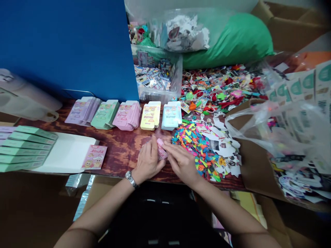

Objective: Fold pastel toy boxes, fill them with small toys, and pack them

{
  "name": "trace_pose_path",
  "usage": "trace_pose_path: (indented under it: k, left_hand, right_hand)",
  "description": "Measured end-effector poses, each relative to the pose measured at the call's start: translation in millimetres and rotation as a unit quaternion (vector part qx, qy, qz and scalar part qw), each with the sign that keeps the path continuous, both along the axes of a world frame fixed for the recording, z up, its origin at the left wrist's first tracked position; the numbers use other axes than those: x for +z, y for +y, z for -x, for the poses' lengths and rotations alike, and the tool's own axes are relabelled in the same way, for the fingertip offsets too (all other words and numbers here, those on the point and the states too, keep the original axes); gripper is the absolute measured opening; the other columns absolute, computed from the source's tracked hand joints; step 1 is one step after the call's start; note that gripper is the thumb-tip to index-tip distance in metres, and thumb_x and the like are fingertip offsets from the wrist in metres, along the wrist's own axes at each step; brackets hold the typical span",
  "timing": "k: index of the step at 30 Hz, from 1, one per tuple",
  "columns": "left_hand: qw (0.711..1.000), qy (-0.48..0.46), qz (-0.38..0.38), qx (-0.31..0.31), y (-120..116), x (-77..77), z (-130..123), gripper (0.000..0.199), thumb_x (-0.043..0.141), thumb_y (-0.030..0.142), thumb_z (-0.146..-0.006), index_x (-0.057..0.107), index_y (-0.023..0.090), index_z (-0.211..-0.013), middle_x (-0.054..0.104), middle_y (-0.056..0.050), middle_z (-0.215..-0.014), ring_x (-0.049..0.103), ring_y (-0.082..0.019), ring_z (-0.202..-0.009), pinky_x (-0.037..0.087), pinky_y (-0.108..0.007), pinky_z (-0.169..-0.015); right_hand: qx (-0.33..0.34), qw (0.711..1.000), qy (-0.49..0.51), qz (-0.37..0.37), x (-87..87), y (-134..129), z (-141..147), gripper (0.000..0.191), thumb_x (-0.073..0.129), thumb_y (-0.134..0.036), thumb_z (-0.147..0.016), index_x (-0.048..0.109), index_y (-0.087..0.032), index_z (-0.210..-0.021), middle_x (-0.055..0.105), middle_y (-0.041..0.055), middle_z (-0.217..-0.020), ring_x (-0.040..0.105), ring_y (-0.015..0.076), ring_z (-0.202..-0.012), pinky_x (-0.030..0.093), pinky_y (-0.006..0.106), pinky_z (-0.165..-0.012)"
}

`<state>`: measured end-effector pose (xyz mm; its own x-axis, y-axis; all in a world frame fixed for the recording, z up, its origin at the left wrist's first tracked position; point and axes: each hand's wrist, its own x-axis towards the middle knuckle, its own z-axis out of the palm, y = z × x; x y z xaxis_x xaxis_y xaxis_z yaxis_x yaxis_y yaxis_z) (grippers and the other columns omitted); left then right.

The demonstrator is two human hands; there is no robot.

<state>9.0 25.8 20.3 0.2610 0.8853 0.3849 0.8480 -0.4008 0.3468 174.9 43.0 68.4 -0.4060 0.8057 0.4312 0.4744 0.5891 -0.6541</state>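
Note:
A small pink printed box (162,153) is on the table between my hands, partly hidden by my fingers. Its end flap appears raised. My left hand (148,159), with a watch at the wrist, is closed around the box's left side. The fingers of my right hand (181,162) pinch at the flap end from the right. Beyond them lie flattened box stacks: pink (126,115), yellow (150,115) and blue (171,115). Just right of my right hand spreads a heap of small colourful rubbery pieces (191,141).
White paper cut-outs (219,144) border the colourful heap. At left, a white tray (67,151) bears a pink box (94,157) and a row of green boxes (26,148). Purple (82,111) and green stacks (105,114) stand behind. A cardboard carton (254,162) flanks the right.

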Motion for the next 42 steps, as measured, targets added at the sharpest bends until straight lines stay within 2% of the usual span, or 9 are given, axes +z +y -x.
trace_pose_path:
  k: [6,12,15,22,26,30,34,36,42]
  left_hand:
    - [1.000,0.014,0.019,0.005,-4.3,4.0,5.2,0.093,0.049,0.034,-0.086,-0.010,0.001,-0.150,0.052,-0.021,-0.111,0.053,-0.030,-0.098,0.052,-0.042,-0.081]
    - [0.996,0.056,0.056,0.032,-15.0,8.7,21.7,0.093,0.051,0.035,-0.085,-0.008,0.005,-0.151,0.048,-0.024,-0.126,0.052,-0.031,-0.105,0.051,-0.043,-0.084]
    - [0.996,0.073,0.041,0.039,-18.9,7.9,29.4,0.091,0.052,0.034,-0.085,-0.002,0.006,-0.152,0.049,-0.023,-0.125,0.052,-0.031,-0.103,0.051,-0.043,-0.081]
    - [0.993,0.098,0.025,0.059,-19.9,3.5,27.5,0.090,0.051,0.034,-0.086,-0.003,0.007,-0.152,0.049,-0.024,-0.124,0.053,-0.032,-0.101,0.052,-0.043,-0.079]
    - [0.991,0.092,0.073,0.071,-26.1,8.7,34.3,0.087,0.048,0.034,-0.089,-0.006,0.008,-0.152,0.050,-0.022,-0.126,0.053,-0.030,-0.106,0.051,-0.040,-0.083]
    - [0.976,0.136,0.094,0.144,-37.6,18.6,65.2,0.084,0.049,0.047,-0.090,0.007,0.011,-0.153,0.055,-0.018,-0.121,0.055,-0.028,-0.099,0.049,-0.038,-0.083]
    - [0.938,0.221,0.068,0.260,-47.6,15.8,109.1,0.082,0.049,0.056,-0.088,0.023,0.011,-0.151,0.059,-0.019,-0.113,0.053,-0.036,-0.104,0.043,-0.051,-0.092]
    - [0.918,0.253,0.068,0.297,-48.9,9.8,126.1,0.077,0.050,0.053,-0.089,0.028,0.012,-0.150,0.056,-0.023,-0.122,0.048,-0.041,-0.115,0.036,-0.059,-0.097]
    - [0.921,0.244,0.025,0.303,-33.7,6.1,138.1,0.075,0.052,0.054,-0.087,0.034,0.014,-0.147,0.048,-0.026,-0.136,0.040,-0.046,-0.127,0.028,-0.070,-0.100]
  right_hand:
    - [-0.014,0.999,0.015,-0.036,-21.0,-12.4,12.5,0.062,0.047,-0.004,-0.090,0.036,-0.022,-0.149,0.056,0.0084,-0.137,0.053,0.0203,-0.128,0.047,0.038,-0.108]
    - [0.027,0.989,0.056,0.137,-23.3,-1.5,17.4,0.047,0.049,-0.016,-0.095,0.048,-0.026,-0.141,0.058,0.0020,-0.136,0.058,0.0164,-0.122,0.051,0.030,-0.104]
    - [0.055,0.982,0.066,0.171,-22.7,2.4,19.4,0.044,0.048,-0.020,-0.097,0.049,-0.025,-0.141,0.059,0.0023,-0.135,0.057,0.0172,-0.123,0.051,0.031,-0.104]
    - [0.014,0.996,0.026,0.079,-31.0,-15.2,35.1,0.056,0.043,-0.016,-0.097,0.032,-0.026,-0.151,0.051,0.0047,-0.143,0.054,0.0185,-0.127,0.046,0.035,-0.109]
    - [0.061,0.994,0.017,0.089,-32.0,-15.6,43.6,0.058,0.040,-0.017,-0.098,0.024,-0.026,-0.153,0.051,0.0069,-0.143,0.051,0.0185,-0.130,0.045,0.037,-0.109]
    - [0.102,0.989,0.009,0.104,-23.4,11.3,46.7,0.059,0.046,-0.023,-0.098,0.024,-0.026,-0.153,0.059,0.0067,-0.134,0.055,0.0180,-0.126,0.046,0.037,-0.108]
    - [0.071,0.997,-0.015,0.030,-19.3,49.9,53.0,0.049,0.046,-0.026,-0.097,0.039,-0.022,-0.146,0.062,0.0098,-0.129,0.058,0.0217,-0.120,0.048,0.039,-0.103]
    - [0.073,0.997,-0.035,-0.005,-20.8,69.0,61.0,0.043,0.044,-0.025,-0.097,0.046,-0.021,-0.140,0.063,0.0114,-0.125,0.059,0.0230,-0.116,0.049,0.040,-0.100]
    - [0.118,0.976,-0.175,-0.058,-19.7,140.6,122.4,0.056,0.053,-0.036,-0.093,0.044,-0.010,-0.142,0.053,0.0173,-0.138,0.048,0.0286,-0.127,0.038,0.043,-0.110]
